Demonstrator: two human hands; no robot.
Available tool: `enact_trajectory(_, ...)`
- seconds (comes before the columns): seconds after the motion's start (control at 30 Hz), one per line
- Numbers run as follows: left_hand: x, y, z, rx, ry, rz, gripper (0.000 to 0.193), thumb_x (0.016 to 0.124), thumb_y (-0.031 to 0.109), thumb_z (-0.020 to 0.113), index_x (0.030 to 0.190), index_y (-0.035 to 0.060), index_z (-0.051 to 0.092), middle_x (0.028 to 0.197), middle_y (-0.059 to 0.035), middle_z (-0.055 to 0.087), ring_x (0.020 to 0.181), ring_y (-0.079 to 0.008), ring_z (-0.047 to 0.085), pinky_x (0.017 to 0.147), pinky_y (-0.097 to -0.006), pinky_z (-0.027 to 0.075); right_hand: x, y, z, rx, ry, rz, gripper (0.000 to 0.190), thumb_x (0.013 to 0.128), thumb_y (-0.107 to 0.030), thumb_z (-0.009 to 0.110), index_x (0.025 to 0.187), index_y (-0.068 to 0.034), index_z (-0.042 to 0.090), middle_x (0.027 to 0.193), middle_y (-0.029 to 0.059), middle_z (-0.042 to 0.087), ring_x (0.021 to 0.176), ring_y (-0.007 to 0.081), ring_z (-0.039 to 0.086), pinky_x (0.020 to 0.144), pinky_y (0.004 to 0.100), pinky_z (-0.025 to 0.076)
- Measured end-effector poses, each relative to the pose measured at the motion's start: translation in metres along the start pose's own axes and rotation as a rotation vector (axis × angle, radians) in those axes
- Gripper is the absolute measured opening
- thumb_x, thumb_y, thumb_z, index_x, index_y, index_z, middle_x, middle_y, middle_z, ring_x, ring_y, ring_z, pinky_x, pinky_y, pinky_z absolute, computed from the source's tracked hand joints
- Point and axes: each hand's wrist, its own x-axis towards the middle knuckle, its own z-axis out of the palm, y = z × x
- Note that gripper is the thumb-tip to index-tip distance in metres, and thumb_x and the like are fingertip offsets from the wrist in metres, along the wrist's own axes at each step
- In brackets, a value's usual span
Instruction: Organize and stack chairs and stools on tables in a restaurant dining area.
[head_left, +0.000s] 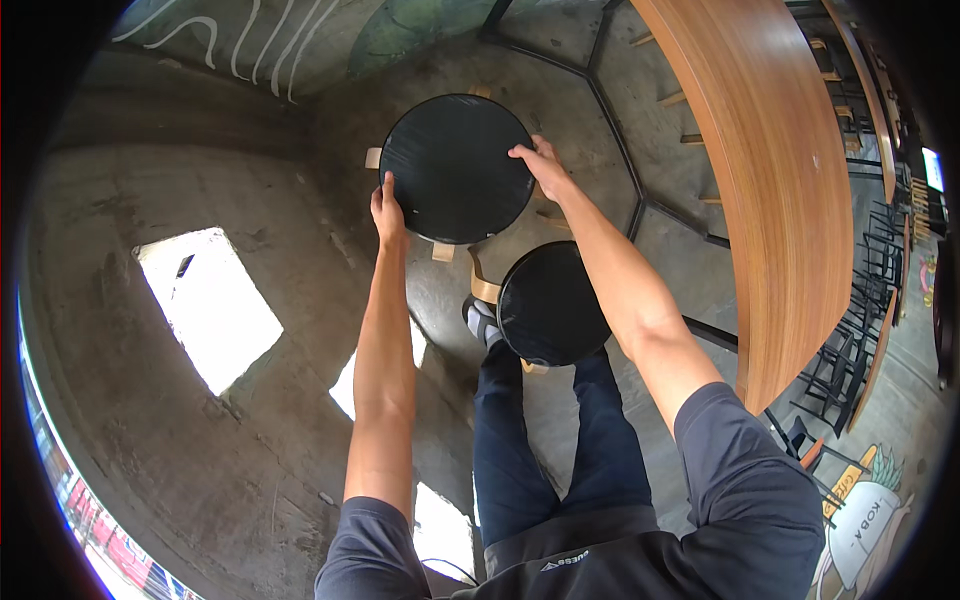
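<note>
A round stool with a black seat (457, 169) and pale bentwood legs is held between my two hands. My left hand (388, 214) grips the seat's lower left edge, thumb on top. On the right edge, my right hand (544, 165) holds with the thumb over the rim and the fingers beneath. A second black-seated stool (551, 307) with light wooden legs stands just in front of my legs, beside my foot, and my right forearm passes over part of it. Whether the held stool touches the floor cannot be told.
A long wooden table (780, 187) with a black metal frame (611, 120) runs along the right. Wooden leg ends show under it. Concrete wall (247, 450) rises at the left, with bright patches of light. Several black chairs (840, 367) and further tables stand at the far right.
</note>
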Motion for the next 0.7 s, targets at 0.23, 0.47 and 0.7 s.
enact_trajectory(0.23,0.015,0.019,0.02,0.117,-0.118,-0.134,0.081,0.079,0.051,0.056,0.138,0.004,0.026,0.144,-0.0127,0.024,0.135,-0.0254,0.014,0.108,-0.0391,0.008,0.041,0.021,-0.013,0.086,0.025,0.073,0.088,0.066,-0.026,0.064,0.137,0.003,0.021,0.135,0.0236,0.034,0.122,0.03,0.039,0.098,0.033,0.035)
enact_trajectory(0.47,-0.007,-0.002,-0.006,0.221,-0.108,-0.057,0.068,0.085,0.042,0.052,0.138,0.0068,0.027,0.138,-0.0112,0.036,0.126,-0.0232,0.033,0.101,-0.0317,0.025,-0.021,0.012,-0.04,-0.287,0.245,-0.114,0.07,0.075,-0.025,0.06,0.133,-0.001,0.032,0.129,0.0196,0.044,0.116,0.0291,0.046,0.095,0.0349,0.038)
enact_trajectory(0.7,-0.139,-0.166,-0.224,0.672,-0.014,-0.542,0.073,0.084,0.037,0.056,0.135,-0.0045,0.025,0.128,-0.0202,0.041,0.107,-0.024,0.048,0.085,-0.033,0.043,-0.296,0.039,-0.059,-0.252,0.094,-0.108,0.024,0.077,-0.01,0.058,0.1,-0.006,0.051,0.082,0.0092,0.061,0.077,0.0206,0.061,0.067,0.0341,0.049)
